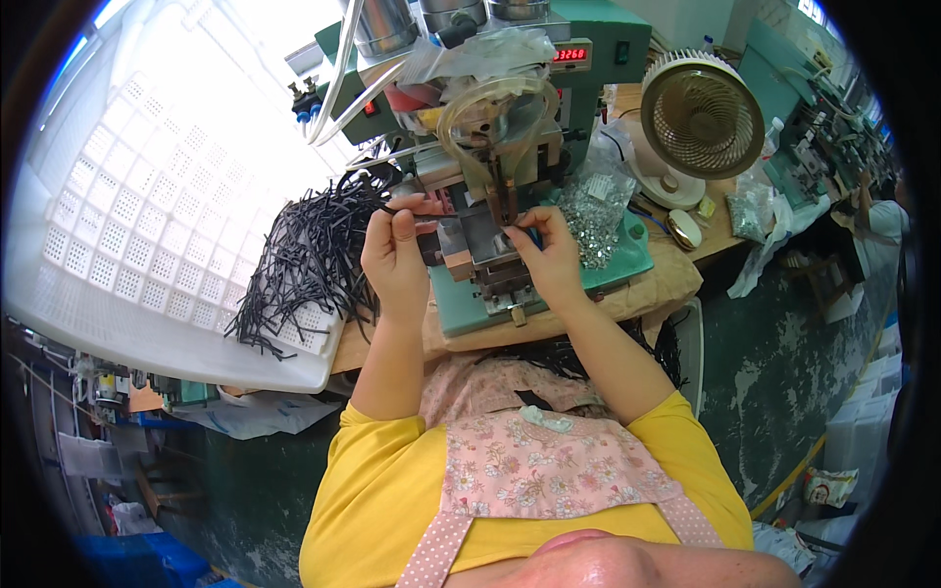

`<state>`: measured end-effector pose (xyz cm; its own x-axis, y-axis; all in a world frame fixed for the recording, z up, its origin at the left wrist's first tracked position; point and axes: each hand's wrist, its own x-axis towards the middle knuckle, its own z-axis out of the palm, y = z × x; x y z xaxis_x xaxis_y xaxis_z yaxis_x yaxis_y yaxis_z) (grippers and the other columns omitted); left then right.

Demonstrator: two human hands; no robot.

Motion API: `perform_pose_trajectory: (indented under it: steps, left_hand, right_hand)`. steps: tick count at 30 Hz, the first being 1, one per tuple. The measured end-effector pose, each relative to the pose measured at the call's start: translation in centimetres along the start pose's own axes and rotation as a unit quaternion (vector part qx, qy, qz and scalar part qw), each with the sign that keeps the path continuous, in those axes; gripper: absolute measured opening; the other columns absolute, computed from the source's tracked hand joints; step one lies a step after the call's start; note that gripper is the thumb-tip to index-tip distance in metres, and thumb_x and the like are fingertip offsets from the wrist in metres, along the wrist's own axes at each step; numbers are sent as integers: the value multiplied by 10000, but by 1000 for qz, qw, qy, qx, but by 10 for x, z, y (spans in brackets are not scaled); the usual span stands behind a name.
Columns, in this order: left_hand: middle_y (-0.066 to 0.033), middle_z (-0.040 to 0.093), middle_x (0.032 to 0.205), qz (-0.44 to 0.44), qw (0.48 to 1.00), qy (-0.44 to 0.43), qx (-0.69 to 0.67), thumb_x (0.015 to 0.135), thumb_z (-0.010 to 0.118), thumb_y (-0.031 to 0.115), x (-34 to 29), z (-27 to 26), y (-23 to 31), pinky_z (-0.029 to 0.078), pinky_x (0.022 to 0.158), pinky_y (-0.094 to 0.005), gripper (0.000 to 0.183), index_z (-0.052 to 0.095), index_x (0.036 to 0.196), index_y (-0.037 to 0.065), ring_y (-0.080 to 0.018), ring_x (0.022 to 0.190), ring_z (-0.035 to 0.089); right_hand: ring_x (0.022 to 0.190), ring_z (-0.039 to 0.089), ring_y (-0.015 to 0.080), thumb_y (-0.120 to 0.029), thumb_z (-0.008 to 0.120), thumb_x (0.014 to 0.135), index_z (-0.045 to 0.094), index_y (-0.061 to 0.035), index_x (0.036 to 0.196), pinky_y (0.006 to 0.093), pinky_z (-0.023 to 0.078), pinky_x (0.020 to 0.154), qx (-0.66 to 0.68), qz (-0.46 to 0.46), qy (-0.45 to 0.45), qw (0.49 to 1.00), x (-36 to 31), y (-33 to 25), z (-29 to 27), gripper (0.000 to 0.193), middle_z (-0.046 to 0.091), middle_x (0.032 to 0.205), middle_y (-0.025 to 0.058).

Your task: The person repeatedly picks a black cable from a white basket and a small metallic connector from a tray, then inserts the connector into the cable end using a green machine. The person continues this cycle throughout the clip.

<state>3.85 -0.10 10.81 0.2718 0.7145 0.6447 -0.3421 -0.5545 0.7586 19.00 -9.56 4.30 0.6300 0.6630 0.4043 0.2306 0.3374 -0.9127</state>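
Observation:
My left hand [395,257] is closed in a pinch on a thin black cord [421,214], at the left side of a green bench press machine [598,37]. On the other side, my right hand [551,257] has its fingertips pressed together close under the press head [501,201]. What they grip is too small to make out; something dark shows by the fingers. Between my hands sits the metal work block [480,235] of the machine. A clear round guard [497,108] hangs in front of the upper head.
A heap of black cords [314,255] lies on a white perforated plastic tray [118,225] at the left. Right of the machine are a bag of small shiny metal parts [595,216] and a fan [702,113]. Brown paper [652,294] covers the table edge. Another person [887,220] is at far right.

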Motion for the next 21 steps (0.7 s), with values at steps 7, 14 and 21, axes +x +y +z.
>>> perform_pose_trajectory:
  steps: [7,14,21]
  left_hand:
    - [-104,662,976,-2,999,-34,2,1015,478,231,2,-6,3,553,763,-288,287,607,1042,-24,-181,921,659]
    - [-104,669,995,11,996,-39,77,1008,489,176,-12,-2,-7,540,760,-282,258,633,1035,-36,-178,910,648]
    - [-88,679,996,332,896,-190,225,734,656,47,-55,37,-29,563,710,-293,280,683,1012,51,-256,966,683]
  right_hand:
    - [880,557,102,-5,662,867,501,-32,979,237,447,811,13,-9,-1,1000,-2,10,3,198,568,927,25]
    - [861,613,148,-48,701,832,563,-26,965,272,475,802,-13,19,5,1000,5,2,0,192,630,906,57]
    - [948,633,213,-60,686,840,591,-55,1012,335,488,867,-198,-107,25,974,19,-23,-49,197,653,957,84]
